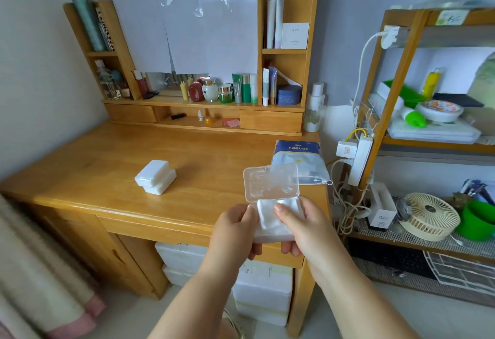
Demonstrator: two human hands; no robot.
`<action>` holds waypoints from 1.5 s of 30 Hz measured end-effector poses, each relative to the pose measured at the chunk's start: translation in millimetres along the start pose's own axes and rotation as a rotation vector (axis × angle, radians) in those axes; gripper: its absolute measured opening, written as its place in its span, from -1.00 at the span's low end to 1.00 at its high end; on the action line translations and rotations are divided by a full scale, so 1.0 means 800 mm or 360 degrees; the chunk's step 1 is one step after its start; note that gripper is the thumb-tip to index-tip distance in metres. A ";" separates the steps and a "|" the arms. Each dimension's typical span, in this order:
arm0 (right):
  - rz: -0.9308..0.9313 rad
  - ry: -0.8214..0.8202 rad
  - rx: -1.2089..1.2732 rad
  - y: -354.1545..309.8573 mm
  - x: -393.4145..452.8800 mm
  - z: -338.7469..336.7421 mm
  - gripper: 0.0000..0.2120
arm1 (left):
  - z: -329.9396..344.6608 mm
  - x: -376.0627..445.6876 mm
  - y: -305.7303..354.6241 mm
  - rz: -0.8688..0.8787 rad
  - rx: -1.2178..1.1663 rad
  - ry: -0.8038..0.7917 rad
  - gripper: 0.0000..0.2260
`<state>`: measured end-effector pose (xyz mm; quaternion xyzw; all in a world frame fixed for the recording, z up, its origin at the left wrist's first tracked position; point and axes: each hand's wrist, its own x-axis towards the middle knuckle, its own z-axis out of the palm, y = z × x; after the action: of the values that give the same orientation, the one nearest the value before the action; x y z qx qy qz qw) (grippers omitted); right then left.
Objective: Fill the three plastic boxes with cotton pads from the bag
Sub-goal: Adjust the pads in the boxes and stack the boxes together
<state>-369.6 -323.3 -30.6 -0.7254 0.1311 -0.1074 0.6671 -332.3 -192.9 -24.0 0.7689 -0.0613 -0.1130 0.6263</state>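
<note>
Left hand [235, 227], right hand [300, 225] gripping open box [270, 221], thumbs up.

One head-worn view looks forward and down, seemingly near the desk [112, 156].

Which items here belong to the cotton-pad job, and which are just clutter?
Job:
- open plastic box, lid up, pads inside, held by left hand and right hand
- two stacked closed boxes on the desk
- cotton pad bag, desk's right edge

Clutter:
- cosmetics row on the desk shelf
- cream fan on the side rack
- power strip
</note>
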 end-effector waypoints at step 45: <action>0.0524 -0.0165 0.0564 0.029 0.059 0.005 -0.81 | -0.007 0.060 -0.041 -0.0327 -0.0478 -0.0047 -0.84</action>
<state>-325.2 -337.0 -55.3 -0.5704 0.1923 0.0187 0.7983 -286.3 -191.7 -59.4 0.6672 0.0259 -0.1954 0.7184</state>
